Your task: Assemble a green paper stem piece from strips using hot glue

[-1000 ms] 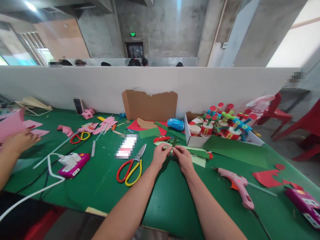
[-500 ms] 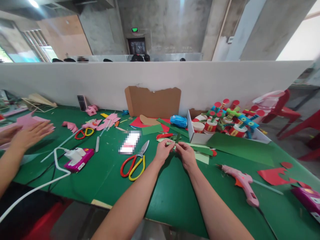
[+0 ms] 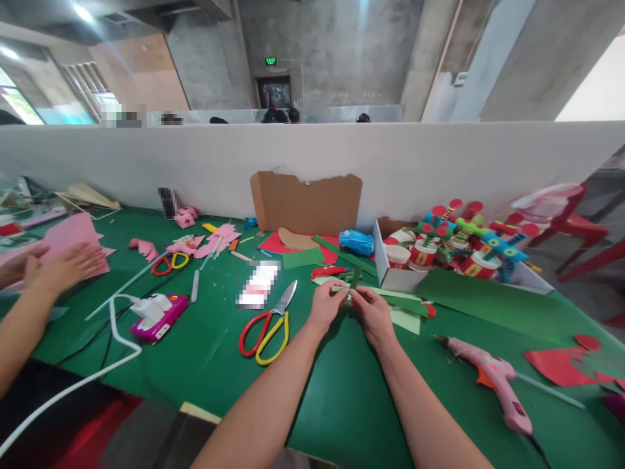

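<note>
My left hand (image 3: 327, 306) and my right hand (image 3: 375, 315) meet over the table, fingertips pinched close together. Between them is a narrow green paper strip (image 3: 356, 277), its dark green end standing up above the fingers. Part of the strip is hidden by my fingertips. Just behind them lies a red and green patterned piece (image 3: 328, 271). Light green paper (image 3: 406, 320) rests beside my right hand. Scissors (image 3: 276, 322) with one red and one yellow handle lie to the left of my left forearm.
A pink glue gun (image 3: 493, 374) lies at the right. Behind it stands a white box (image 3: 403, 279) of decorated paper cups, with a large green sheet (image 3: 493, 305) in front. A purple power strip (image 3: 161, 319) sits left. At far left, a co-worker's hands (image 3: 63, 264) handle pink paper.
The view has shifted slightly, so things sit a little further right and lower. My hands stay pinched at the strip. The co-worker's pink paper now stands more upright.
</note>
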Demonstrator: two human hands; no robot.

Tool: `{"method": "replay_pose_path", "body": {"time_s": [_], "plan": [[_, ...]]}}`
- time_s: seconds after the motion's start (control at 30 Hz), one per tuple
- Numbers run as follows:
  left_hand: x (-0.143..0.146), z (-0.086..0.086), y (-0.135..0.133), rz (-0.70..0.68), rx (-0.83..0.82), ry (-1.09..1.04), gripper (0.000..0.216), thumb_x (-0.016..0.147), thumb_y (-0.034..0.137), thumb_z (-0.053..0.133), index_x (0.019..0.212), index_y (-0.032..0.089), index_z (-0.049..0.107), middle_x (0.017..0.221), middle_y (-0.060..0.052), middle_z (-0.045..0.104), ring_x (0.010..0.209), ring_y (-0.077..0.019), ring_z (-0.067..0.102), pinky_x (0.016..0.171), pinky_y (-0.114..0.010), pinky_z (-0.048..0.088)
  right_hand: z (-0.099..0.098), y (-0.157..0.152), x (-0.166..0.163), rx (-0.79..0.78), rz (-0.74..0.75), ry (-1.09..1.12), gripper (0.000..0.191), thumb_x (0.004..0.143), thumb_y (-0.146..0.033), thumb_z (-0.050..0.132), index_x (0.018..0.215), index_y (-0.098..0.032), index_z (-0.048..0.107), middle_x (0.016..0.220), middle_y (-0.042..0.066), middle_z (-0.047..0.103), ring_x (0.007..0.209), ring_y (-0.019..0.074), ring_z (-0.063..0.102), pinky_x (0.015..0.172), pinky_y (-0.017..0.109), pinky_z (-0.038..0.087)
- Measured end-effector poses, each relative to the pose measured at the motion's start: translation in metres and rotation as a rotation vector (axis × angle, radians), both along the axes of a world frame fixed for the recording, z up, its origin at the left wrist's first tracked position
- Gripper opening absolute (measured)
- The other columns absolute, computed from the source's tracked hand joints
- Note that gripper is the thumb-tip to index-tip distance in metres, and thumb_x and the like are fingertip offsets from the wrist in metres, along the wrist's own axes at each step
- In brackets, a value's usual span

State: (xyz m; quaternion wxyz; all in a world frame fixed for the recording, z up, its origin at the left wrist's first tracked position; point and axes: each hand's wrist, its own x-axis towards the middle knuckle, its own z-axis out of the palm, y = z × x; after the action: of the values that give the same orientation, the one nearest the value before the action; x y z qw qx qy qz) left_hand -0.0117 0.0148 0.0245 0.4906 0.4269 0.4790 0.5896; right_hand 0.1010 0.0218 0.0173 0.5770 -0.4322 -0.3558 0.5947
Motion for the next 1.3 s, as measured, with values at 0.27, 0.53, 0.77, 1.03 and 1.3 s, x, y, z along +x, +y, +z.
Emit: {"method": "replay_pose_path", "body": {"time_s": [0.27, 0.53, 0.77, 1.03, 1.3], "plan": [[0.001, 0.002, -0.001, 0.01, -0.016, 0.02, 0.018, 0.066, 0.032, 0.07, 0.069, 0.017, 0.061, 0.057, 0.003, 0.056, 0.053, -0.0109, 0.053, 0.055, -0.023, 0.044, -0.001, -0.001, 0.001, 0.013, 0.009, -0.035, 0.045, 0.045, -0.046, 0.09, 0.075, -0.019, 0.069, 0.068, -0.001, 0.067, 0.059, 0.0136, 0.059, 0.06, 0.028, 0.05], [-0.001, 0.002, 0.001, -0.008, -0.009, 0.11, 0.011, 0.071, 0.027, 0.066, 0.07, 0.017, 0.061, 0.057, 0.003, 0.057, 0.053, -0.0111, 0.055, 0.055, -0.022, 0.043, 0.007, -0.004, 0.006, 0.001, 0.06, -0.117, 0.047, 0.046, -0.049, 0.09, 0.073, -0.018, 0.068, 0.065, 0.0, 0.065, 0.058, 0.0141, 0.059, 0.057, 0.027, 0.049], [0.0, 0.003, -0.001, 0.002, -0.017, 0.19, 0.006, 0.074, 0.022, 0.06, 0.069, 0.018, 0.059, 0.055, 0.004, 0.055, 0.052, -0.0111, 0.055, 0.054, -0.021, 0.044, 0.011, -0.006, 0.007, 0.024, 0.101, -0.167, 0.048, 0.047, -0.054, 0.088, 0.07, -0.018, 0.065, 0.062, 0.0, 0.063, 0.059, 0.0146, 0.059, 0.056, 0.027, 0.048], [0.002, 0.003, -0.004, 0.0, -0.019, 0.25, 0.006, 0.076, 0.019, 0.059, 0.07, 0.019, 0.058, 0.063, 0.003, 0.061, 0.058, -0.0124, 0.061, 0.059, -0.021, 0.048, 0.008, -0.007, 0.008, -0.018, 0.061, -0.153, 0.051, 0.043, -0.053, 0.09, 0.069, -0.019, 0.064, 0.063, -0.001, 0.064, 0.059, 0.0142, 0.06, 0.06, 0.027, 0.05], [0.002, 0.005, -0.005, 0.005, 0.01, 0.355, 0.008, 0.079, 0.018, 0.057, 0.071, 0.019, 0.058, 0.069, 0.001, 0.064, 0.064, -0.0127, 0.062, 0.065, -0.022, 0.049, 0.012, -0.007, 0.011, -0.001, 0.108, -0.216, 0.051, 0.046, -0.056, 0.089, 0.071, -0.018, 0.066, 0.067, 0.001, 0.068, 0.064, 0.0171, 0.064, 0.063, 0.03, 0.054]]}}
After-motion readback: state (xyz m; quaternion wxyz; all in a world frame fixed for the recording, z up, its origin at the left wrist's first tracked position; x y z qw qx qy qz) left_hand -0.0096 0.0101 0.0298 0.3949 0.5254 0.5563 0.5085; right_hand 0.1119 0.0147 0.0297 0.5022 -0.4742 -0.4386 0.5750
